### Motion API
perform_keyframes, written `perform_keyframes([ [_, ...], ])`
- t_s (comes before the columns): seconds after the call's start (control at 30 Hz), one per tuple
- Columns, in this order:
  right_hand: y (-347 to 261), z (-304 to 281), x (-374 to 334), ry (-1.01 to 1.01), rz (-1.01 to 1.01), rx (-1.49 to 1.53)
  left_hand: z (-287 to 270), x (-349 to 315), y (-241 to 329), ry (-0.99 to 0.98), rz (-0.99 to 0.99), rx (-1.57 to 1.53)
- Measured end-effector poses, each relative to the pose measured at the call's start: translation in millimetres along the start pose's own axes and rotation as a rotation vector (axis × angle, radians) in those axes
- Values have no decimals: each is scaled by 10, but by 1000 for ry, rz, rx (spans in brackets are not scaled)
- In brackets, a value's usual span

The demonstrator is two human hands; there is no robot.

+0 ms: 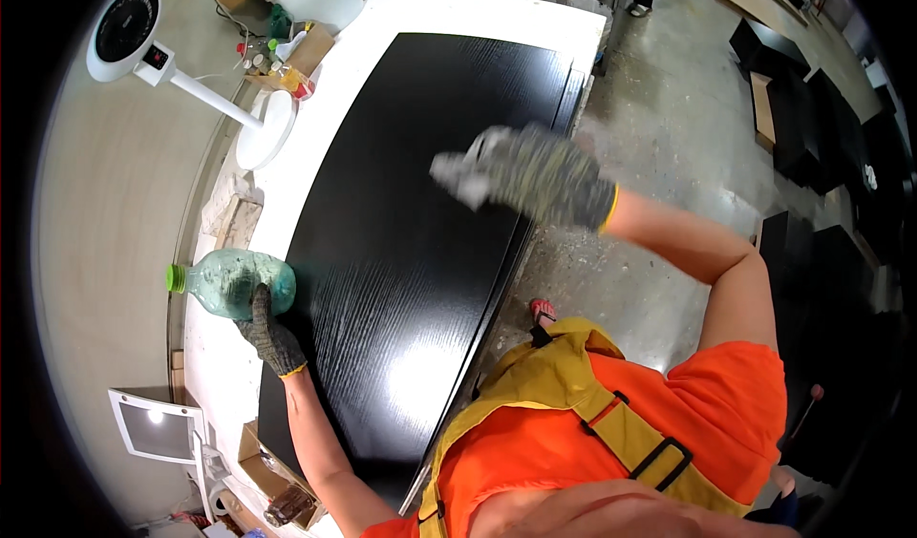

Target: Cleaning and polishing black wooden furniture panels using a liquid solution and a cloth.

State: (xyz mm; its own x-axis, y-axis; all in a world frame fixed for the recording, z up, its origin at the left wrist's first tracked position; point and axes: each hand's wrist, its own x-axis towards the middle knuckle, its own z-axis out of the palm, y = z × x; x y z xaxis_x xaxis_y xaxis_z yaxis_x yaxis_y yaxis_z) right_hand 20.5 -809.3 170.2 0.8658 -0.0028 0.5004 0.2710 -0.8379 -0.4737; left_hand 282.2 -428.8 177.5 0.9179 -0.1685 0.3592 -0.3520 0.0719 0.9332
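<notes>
Bottle [229,285] of greenish clear plastic, rounded, green-capped, is gripped by our left hand [264,333] in dark knit glove, left of long, flat, black wood-grained panel [401,204] on white flat-topped table [325,123]. Our right hand [525,170], mottled grey-green knit glove, blurs above panel; we can't tell whether it holds anything.

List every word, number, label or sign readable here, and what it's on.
No text reads clearly.
White fan: red-lit display, too small to read.
Yellowish bottle: red label, too small to read.
Green-capped bottle in the left hand: no readable text.
</notes>
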Motion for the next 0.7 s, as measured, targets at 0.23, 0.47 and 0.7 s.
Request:
perform_keyframes([
  [0.23, 1506, -737, 58, 82, 342, -1026, -34, 15, -53, 22, -14, -75],
  [0.47, -360, 103, -427, 64, -17, -636, -4, 9, -37, 37, -55, -87],
  [0.7, 845, -246, -379, 155, 196, -477, -4, 2, -34, -9, -40, -93],
])
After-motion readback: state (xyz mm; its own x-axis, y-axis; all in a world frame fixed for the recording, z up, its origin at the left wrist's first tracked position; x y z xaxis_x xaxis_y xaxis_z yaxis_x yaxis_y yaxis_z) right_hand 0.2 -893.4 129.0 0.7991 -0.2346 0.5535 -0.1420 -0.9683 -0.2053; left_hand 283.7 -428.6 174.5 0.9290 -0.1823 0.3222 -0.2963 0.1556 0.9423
